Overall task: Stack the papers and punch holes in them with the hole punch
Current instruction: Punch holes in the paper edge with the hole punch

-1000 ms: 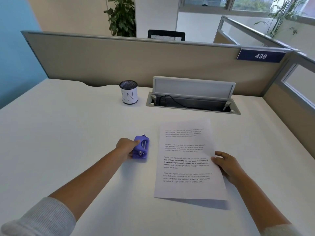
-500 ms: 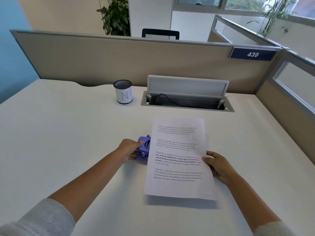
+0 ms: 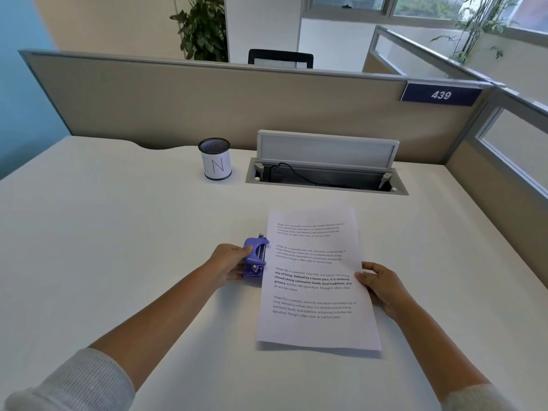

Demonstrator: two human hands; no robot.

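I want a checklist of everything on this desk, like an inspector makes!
Surface: white desk.
Job's things: printed white papers, left edge at the purple plastic hole punch.
Clutter: black mesh pen cup with white label.
Hands: left hand grips the punch; right hand holds the papers' right edge.
Cables: black cable in the open grey cable tray.
Surroundings: beige partition, blue sign 439, leafy plant.

The purple hole punch is gripped by the left hand against the printed papers' left edge; their right edge is held by the right hand.
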